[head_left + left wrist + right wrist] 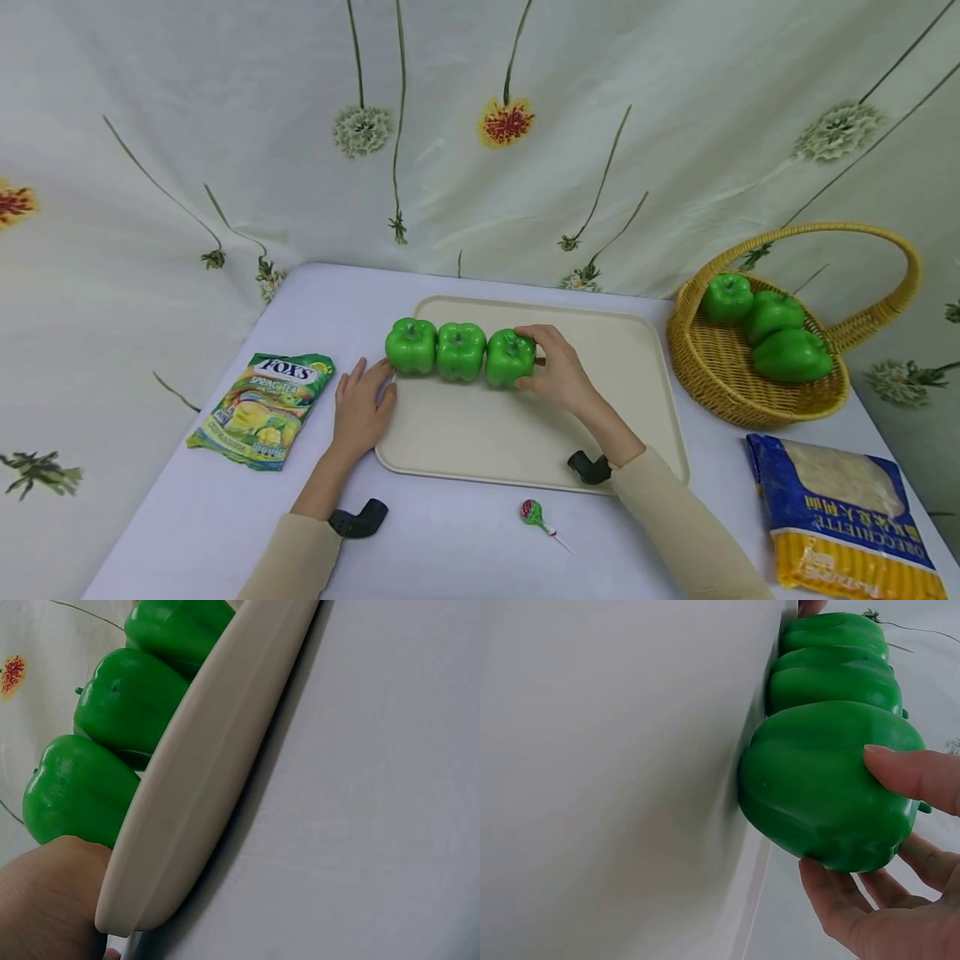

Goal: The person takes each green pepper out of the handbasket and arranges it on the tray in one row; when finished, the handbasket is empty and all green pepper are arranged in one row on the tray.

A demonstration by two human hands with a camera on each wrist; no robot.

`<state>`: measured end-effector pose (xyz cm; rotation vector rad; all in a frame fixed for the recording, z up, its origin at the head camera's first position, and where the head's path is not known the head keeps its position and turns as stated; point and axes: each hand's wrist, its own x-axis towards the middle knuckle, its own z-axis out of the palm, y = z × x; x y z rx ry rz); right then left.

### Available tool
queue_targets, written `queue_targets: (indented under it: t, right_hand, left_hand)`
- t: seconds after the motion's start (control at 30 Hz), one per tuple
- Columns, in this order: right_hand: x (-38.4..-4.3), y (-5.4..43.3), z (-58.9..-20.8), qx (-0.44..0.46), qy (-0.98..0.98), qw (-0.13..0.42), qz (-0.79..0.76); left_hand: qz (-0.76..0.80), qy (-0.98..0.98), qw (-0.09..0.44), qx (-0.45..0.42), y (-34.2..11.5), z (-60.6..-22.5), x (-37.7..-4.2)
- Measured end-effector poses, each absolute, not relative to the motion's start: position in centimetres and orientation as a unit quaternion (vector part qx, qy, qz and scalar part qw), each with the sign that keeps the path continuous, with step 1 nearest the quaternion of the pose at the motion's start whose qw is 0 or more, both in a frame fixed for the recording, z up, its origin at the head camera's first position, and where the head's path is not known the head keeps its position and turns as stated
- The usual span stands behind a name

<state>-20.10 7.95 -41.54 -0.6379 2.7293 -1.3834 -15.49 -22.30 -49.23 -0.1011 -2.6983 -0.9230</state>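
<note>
Three green bell peppers stand in a row on a beige tray: a left one, a middle one and a right one. My right hand grips the right pepper from its right side. In the right wrist view the thumb lies on that pepper, with the other fingers curled along its side. At the tray's left edge my left hand has its fingers extended, the tips by the left pepper. The left wrist view shows this hand against the nearest pepper.
A wicker basket with several green fruits or vegetables stands at the right. Below it lies a blue and yellow pasta bag. A FOX'S candy bag lies at the left, and a lollipop lies in front of the tray.
</note>
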Motion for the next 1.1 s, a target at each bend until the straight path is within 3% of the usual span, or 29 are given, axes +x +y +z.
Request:
queue_targets:
  t: [0.63,1.1]
  right_hand:
    - [-20.1,8.0,-41.4,-0.209,0.873,0.013,-0.440]
    - [-19.2,9.7,-38.9,-0.238,0.863,-0.004,-0.445]
  left_hand:
    - [-0.318,-0.937,0.142,-0.036,-22.2,-49.1,-15.4]
    - [-0.316,-0.936,0.152,-0.038,-22.1,-49.3,-15.5]
